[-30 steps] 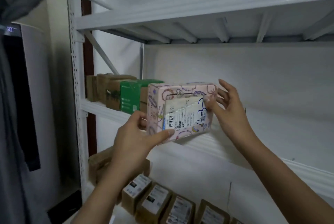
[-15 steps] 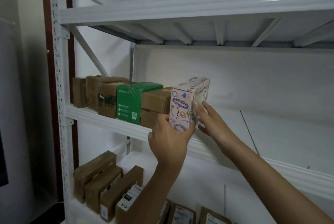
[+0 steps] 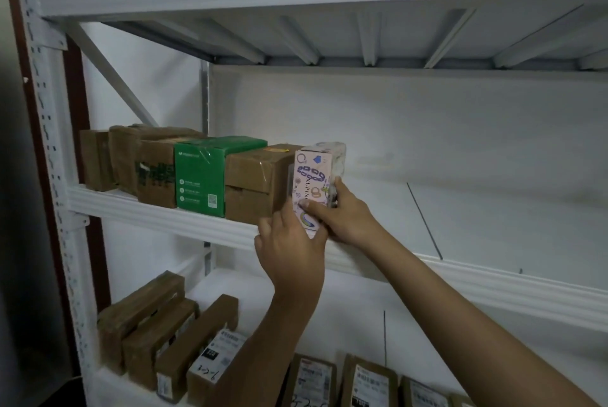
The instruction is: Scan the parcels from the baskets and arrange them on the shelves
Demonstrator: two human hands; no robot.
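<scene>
The big white rack [image 3: 49,130] has flat shelves. The middle shelf [image 3: 148,209] has a row of parcels standing side by side from the left end, I think so they take up little room. First come brown parcels [image 3: 154,173], then a green parcel [image 3: 200,176], then two brown boxes [image 3: 253,183], one on top of the other. On the bottom shelf [image 3: 263,288] more parcels [image 3: 144,324] sit in a row with white labels showing, likely so the labels can be read. The pink parcel [image 3: 316,170] with doodles on it is at the right end of the middle row. It stands tall on its narrow end, right up against the two brown boxes, at the front edge of the shelf. I think it is being tucked in there as the next one in line. The right hand [image 3: 348,222] grips it: the thumb [image 3: 311,204] lies across the front and the fingers [image 3: 339,184] curl round the right side. The left hand [image 3: 289,252] is at the parcel's bottom corner with its back to us, maybe to steady it. That hand hides the bottom of the parcel, so I cannot tell if the parcel sits flat on the shelf, or if those fingers wrap it or just push. The parcel's label is out of sight. The lowest parcels are cut off by the picture's edge, and no basket or scanner shows.
</scene>
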